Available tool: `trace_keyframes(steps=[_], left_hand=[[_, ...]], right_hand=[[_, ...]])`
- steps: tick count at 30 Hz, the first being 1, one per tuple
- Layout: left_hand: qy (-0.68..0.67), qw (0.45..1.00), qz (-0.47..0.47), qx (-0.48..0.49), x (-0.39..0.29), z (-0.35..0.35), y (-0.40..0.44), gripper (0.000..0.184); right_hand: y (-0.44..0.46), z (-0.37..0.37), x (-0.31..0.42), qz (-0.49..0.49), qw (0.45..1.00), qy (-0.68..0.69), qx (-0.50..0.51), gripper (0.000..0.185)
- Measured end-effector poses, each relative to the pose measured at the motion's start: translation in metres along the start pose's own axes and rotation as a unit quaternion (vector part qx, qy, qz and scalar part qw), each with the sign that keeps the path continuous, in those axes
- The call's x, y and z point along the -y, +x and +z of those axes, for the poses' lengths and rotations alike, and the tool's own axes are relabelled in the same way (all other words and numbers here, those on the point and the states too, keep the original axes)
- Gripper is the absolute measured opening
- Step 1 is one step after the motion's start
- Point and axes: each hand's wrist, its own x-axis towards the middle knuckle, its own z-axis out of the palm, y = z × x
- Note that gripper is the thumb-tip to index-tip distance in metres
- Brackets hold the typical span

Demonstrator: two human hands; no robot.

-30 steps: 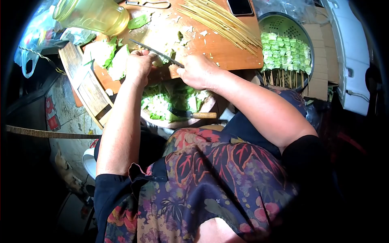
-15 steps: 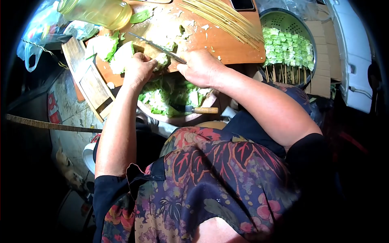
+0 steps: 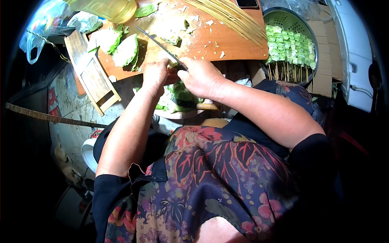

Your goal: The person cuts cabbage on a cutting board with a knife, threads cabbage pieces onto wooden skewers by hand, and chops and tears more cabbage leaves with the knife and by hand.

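My right hand (image 3: pixel 201 77) is closed around the near end of a long, thin dark tool (image 3: pixel 156 42), which looks like a knife seen edge-on. Its tip points up and left over the orange cutting board (image 3: pixel 239 52). Pinched in my left hand (image 3: pixel 156 77) is a small pale green piece of cabbage (image 3: pixel 172 62), close beside the blade and mostly hidden by the fingers. Both hands are near each other at the board's front edge. Larger cabbage leaves (image 3: pixel 126 50) lie on the board's left. Below the hands, a bowl holds cut leaves (image 3: pixel 172 99) and a wooden-handled tool (image 3: pixel 207 106).
Bamboo sticks (image 3: pixel 229 19) lie across the board's upper right, near a phone (image 3: pixel 247 3). A yellowish container (image 3: pixel 115 10) stands at the top left. Skewered leaves (image 3: pixel 289 46) fill part of a colander (image 3: pixel 310 30) at right. A wooden slicer-like frame (image 3: pixel 91 73) leans at left.
Both hands have come closer together at the board's front edge. My left hand has moved right and toward the body with the cabbage piece. The view has shifted slightly.
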Motion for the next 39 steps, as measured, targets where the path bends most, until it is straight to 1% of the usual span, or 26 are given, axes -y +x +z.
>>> trace_keyframes(steps=[3, 5, 9, 10, 11, 12, 14, 15, 16, 17, 18, 19, 21, 22, 23, 25, 26, 28, 29, 31, 32, 33, 35, 36, 37, 39], left_hand=[[-0.014, 1.000, -0.012, -0.010, -0.003, 0.005, -0.001, 0.026], [-0.041, 0.999, -0.004, -0.007, -0.002, 0.005, 0.003, 0.025], [-0.042, 0.999, -0.004, -0.013, 0.006, 0.000, 0.018, 0.025], [0.081, 0.994, 0.066, -0.007, 0.026, -0.010, 0.044, 0.024], [0.201, 0.970, 0.137, -0.001, 0.043, -0.019, 0.068, 0.023], [0.202, 0.970, 0.138, -0.001, 0.058, -0.026, 0.089, 0.023], [0.200, 0.959, 0.201, -0.016, 0.056, -0.025, 0.092, 0.023], [0.200, 0.959, 0.202, -0.016, 0.058, -0.025, 0.092, 0.023], [0.101, 0.988, 0.107, -0.052, 0.022, -0.008, 0.045, 0.024], [0.001, 0.996, 0.009, -0.088, -0.002, 0.002, 0.015, 0.024], [0.074, 0.989, 0.064, -0.115, -0.005, -0.001, 0.013, 0.025], [0.165, 0.971, 0.099, -0.143, -0.004, -0.009, 0.022, 0.028], [0.326, 0.907, 0.187, -0.192, -0.003, -0.028, 0.042, 0.031], [0.360, 0.898, 0.172, -0.187, -0.014, -0.029, 0.033, 0.034], [0.422, 0.867, 0.188, -0.188, -0.025, -0.028, 0.023, 0.034], [0.421, 0.885, 0.143, -0.137, -0.037, -0.031, 0.021, 0.034], [0.421, 0.885, 0.144, -0.137, -0.042, -0.028, 0.016, 0.034], [0.535, 0.801, 0.202, -0.177, -0.054, -0.018, 0.005, 0.030], [0.535, 0.801, 0.202, -0.178, -0.057, -0.015, -0.001, 0.030], [0.619, 0.688, 0.311, -0.219, -0.063, -0.009, -0.010, 0.035], [0.603, 0.699, 0.333, -0.191, -0.068, -0.008, -0.011, 0.039], [0.602, 0.700, 0.334, -0.191, -0.070, -0.008, -0.005, 0.039], [0.524, 0.690, 0.476, -0.150, -0.065, -0.008, 0.019, 0.038], [0.497, 0.668, 0.538, -0.133, -0.061, -0.009, 0.035, 0.037], [0.495, 0.669, 0.538, -0.132, -0.063, -0.007, 0.035, 0.037], [0.444, 0.782, 0.437, -0.039, -0.070, -0.004, 0.036, 0.036]], right_hand=[[-0.001, -0.003, 0.007, 0.022, 1.000, -0.017, 0.008, 0.036], [0.000, -0.006, 0.010, 0.046, 0.999, -0.017, 0.022, 0.026], [0.008, -0.013, 0.014, 0.053, 0.996, -0.039, 0.063, 0.026], [0.012, -0.010, 0.012, 0.060, 0.994, -0.053, 0.068, 0.025], [0.015, -0.007, 0.009, 0.068, 0.993, -0.068, 0.073, 0.025], [0.015, -0.004, 0.007, 0.067, 0.993, -0.068, 0.072, 0.025], [0.013, 0.000, 0.007, 0.047, 0.995, -0.075, 0.049, 0.025], [0.012, 0.000, 0.006, 0.046, 0.995, -0.075, 0.047, 0.025], [0.011, -0.002, 0.008, 0.048, 0.995, -0.076, 0.043, 0.025], [0.010, -0.003, 0.008, 0.050, 0.995, -0.076, 0.038, 0.025], [0.010, -0.004, 0.006, 0.051, 0.995, -0.076, 0.037, 0.025], [0.009, -0.005, 0.003, 0.040, 0.997, -0.065, 0.032, 0.026], [0.007, -0.009, 0.002, 0.029, 0.998, -0.055, 0.025, 0.027], [0.006, -0.013, 0.006, 0.015, 0.999, -0.041, 0.010, 0.029], [0.005, -0.017, 0.009, 0.001, 1.000, -0.027, -0.004, 0.032], [0.007, -0.022, 0.012, -0.019, 1.000, -0.018, -0.017, 0.030], [0.008, -0.024, 0.012, -0.038, 0.999, -0.008, -0.029, 0.028], [0.011, -0.027, 0.011, -0.050, 0.997, 0.014, -0.049, 0.028], [0.012, -0.028, 0.010, -0.062, 0.995, 0.036, -0.069, 0.028], [0.014, -0.031, 0.011, -0.086, 0.991, 0.031, -0.097, 0.029], [0.013, -0.035, 0.013, -0.084, 0.991, 0.043, -0.100, 0.029], [0.012, -0.038, 0.015, -0.081, 0.990, 0.055, -0.103, 0.029], [0.012, -0.044, 0.016, -0.074, 0.991, 0.054, -0.096, 0.029], [0.012, -0.046, 0.016, -0.067, 0.992, 0.054, -0.089, 0.029], [0.012, -0.046, 0.016, -0.066, 0.992, 0.053, -0.089, 0.029], [0.012, -0.049, 0.015, -0.053, 0.993, 0.071, -0.083, 0.028]])
